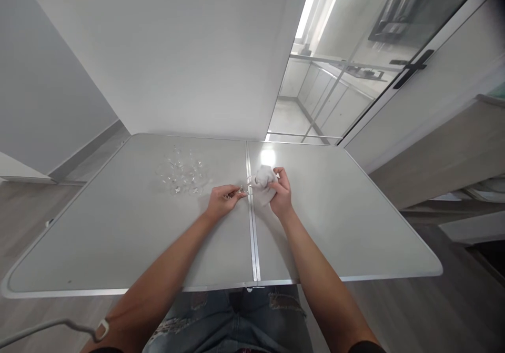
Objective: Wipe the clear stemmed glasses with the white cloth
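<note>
My left hand [222, 201] is closed, thumb and fingers pinching a small shiny piece [241, 190] that looks clear and silvery; its exact kind is too small to make out. Just to the right, my right hand [281, 191] grips a crumpled white cloth [263, 182]. A thin clear loop [249, 181] shows at the cloth's left edge, between the two hands. Farther left on the table lies a loose heap of clear, glinting pieces [183, 174], tangled together, with curved and pointed shapes.
The light grey folding table [339, 227] has a metal seam [253, 237] down its middle, under my hands. A white wall [177, 69] rises behind it. To the right stands a glass door [327, 79] with a black handle [413, 69]. A grey cable [59, 324] hangs at lower left.
</note>
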`<state>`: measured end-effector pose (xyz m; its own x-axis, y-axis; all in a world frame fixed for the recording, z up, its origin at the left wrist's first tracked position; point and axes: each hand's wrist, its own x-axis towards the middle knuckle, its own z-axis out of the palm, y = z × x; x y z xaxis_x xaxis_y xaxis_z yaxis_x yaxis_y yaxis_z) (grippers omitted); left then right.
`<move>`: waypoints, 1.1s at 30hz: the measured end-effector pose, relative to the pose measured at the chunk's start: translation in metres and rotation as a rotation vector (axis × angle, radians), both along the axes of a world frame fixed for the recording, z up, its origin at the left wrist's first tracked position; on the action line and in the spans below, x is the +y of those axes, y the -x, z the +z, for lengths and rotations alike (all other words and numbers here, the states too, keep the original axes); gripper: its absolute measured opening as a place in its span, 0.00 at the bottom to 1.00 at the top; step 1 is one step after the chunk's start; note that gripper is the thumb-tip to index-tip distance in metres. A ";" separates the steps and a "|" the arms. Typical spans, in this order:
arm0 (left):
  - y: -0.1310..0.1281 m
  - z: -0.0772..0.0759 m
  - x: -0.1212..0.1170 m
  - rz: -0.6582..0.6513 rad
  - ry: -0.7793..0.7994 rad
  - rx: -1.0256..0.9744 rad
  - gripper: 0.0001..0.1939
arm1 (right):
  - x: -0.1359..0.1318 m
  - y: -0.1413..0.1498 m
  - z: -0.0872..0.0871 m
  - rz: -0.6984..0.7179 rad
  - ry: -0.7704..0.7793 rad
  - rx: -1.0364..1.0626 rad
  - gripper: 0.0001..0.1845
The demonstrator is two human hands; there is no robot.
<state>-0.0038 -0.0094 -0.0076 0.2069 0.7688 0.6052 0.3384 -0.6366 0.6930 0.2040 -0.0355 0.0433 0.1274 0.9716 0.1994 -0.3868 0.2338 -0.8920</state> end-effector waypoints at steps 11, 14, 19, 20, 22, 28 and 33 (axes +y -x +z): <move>-0.005 0.010 -0.003 -0.407 0.481 -0.160 0.21 | 0.002 0.012 -0.010 0.175 0.218 0.120 0.17; -0.003 0.009 -0.002 -0.577 0.670 -0.218 0.22 | -0.001 0.014 -0.012 0.319 0.260 0.091 0.21; -0.002 0.009 0.003 -0.462 0.666 -0.401 0.23 | 0.002 0.027 -0.014 0.297 0.222 0.219 0.23; -0.003 0.009 0.004 -0.418 0.655 -0.458 0.23 | 0.002 0.032 -0.014 0.246 0.188 0.244 0.23; -0.004 0.011 0.006 -0.368 0.660 -0.559 0.23 | 0.002 0.039 -0.017 0.135 0.116 0.251 0.22; -0.010 0.013 0.003 -0.347 0.750 -0.665 0.23 | -0.001 0.045 -0.041 -0.080 -0.155 -0.271 0.23; -0.009 0.007 0.004 -0.283 0.682 -0.588 0.18 | 0.013 0.029 -0.055 -0.150 -0.495 -0.902 0.19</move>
